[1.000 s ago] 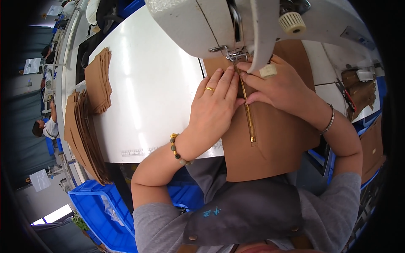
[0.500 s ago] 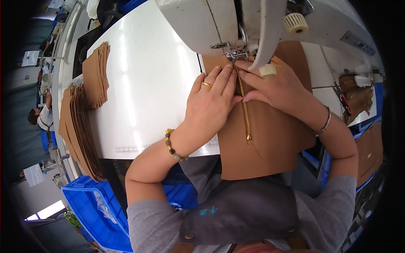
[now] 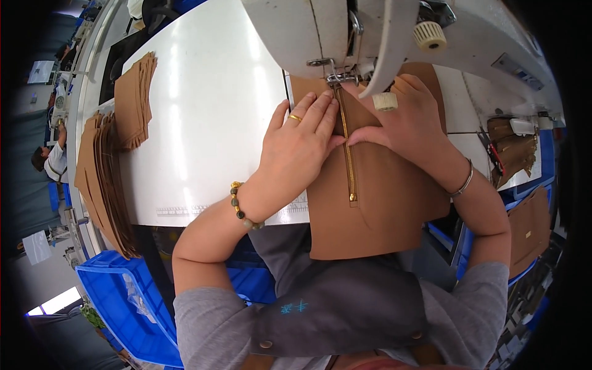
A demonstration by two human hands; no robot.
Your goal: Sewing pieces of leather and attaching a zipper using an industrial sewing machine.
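White table [image 3: 203, 123] here, curving away on the left, its near edge lined with ruler marks! A wide stretch of that surface runs between the left hand [image 3: 299, 145] and two stacks of brown pieces [image 3: 102, 179] at the far left. On the far side, the sewing machine [image 3: 431, 28] looms low, its lever and knob right over the right hand [image 3: 410, 114]: tight quarters there. The brown panel [image 3: 388, 197] spills past the table's near edge, toward the apron [image 3: 345, 308].

And the grip: left hand released, laid flat on the panel, fingers pointing at the metal foot [image 3: 341, 78]. The right presses down too, thumb stretched leftward; its fingers are partly hidden, so whether they pinch anything, I cannot tell. Between the hands lies the gold zipper [image 3: 351, 166], running from the foot toward the near side, both thumb tips close together at it.
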